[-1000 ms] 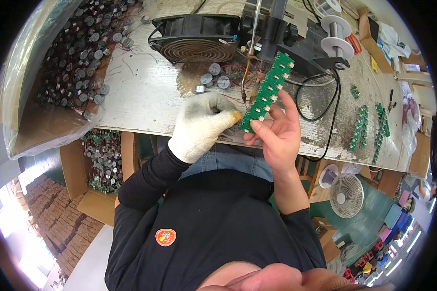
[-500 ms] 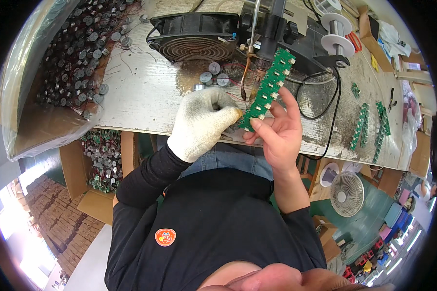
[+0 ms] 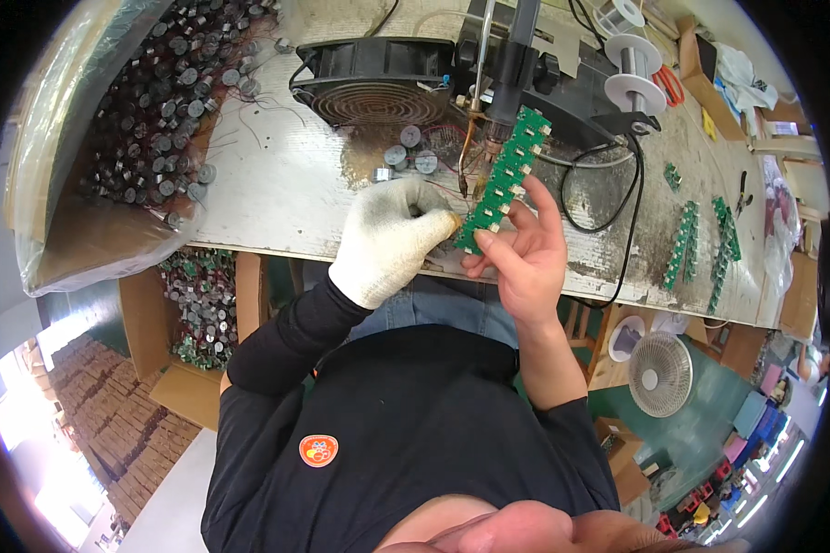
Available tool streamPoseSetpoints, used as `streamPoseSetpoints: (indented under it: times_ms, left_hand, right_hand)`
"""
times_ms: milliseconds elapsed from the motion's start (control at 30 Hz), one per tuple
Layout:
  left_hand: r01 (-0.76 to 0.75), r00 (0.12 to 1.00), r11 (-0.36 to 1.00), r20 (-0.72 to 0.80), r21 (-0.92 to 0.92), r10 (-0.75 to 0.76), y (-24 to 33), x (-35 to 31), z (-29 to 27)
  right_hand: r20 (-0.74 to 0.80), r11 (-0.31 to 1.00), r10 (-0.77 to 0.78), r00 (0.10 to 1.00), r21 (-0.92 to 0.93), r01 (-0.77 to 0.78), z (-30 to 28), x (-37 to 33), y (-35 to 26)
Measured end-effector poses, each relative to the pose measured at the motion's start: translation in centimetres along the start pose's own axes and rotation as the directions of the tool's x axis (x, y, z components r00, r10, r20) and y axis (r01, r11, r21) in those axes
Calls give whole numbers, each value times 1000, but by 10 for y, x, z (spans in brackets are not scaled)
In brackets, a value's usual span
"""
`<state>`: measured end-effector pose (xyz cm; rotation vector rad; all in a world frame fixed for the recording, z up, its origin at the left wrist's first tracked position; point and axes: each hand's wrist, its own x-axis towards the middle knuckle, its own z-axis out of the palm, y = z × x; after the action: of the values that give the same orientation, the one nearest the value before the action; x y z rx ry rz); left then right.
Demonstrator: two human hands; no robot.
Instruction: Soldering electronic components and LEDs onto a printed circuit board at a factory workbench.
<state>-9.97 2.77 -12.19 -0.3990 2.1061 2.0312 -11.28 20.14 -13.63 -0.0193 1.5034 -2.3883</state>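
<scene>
My right hand, bare, pinches the lower end of a long green circuit board strip between thumb and fingers. The strip stands tilted, its top leaning right, with small white connectors along one edge. My left hand wears a white knitted glove with stained fingertips. Its thumb and forefinger are pressed together at the strip's lower left edge; whatever they pinch is too small to make out. Just beyond the glove are several round silver motors with thin red wires. A soldering iron tip and a copper-coloured feed tube stand behind the strip.
A black fan sits at the back, beside the soldering stand. Solder spools and a black cable are to the right, then more board strips. A plastic-lined pile of motors lies left, above a cardboard box.
The whole view has shifted slightly. Both hands keep nearly the same grip, and the strip's top end sits a little lower and further left.
</scene>
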Motion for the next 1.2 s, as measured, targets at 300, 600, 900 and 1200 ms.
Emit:
streamPoseSetpoints:
  times_ms: [300, 600, 900, 1200]
  left_hand:
    - [-165, 986, 970, 3, 180, 168, 0, -7, -15]
    - [-195, 668, 588, -333, 785, 665, 5, 20, -117]
    - [25, 748, 472, -330, 881, 577, 24, 66, -176]
    - [125, 765, 405, -348, 906, 542, 15, 69, -179]
  right_hand:
    - [-67, 1000, 0, 998, -4, -1, 4, -1, 0]
    - [-87, 993, -81, 993, -91, 73, -5, 1, 3]
    - [-54, 988, -106, 993, -122, 99, -1, 2, 5]
    - [-64, 986, -118, 991, -128, 109, -2, 1, 7]
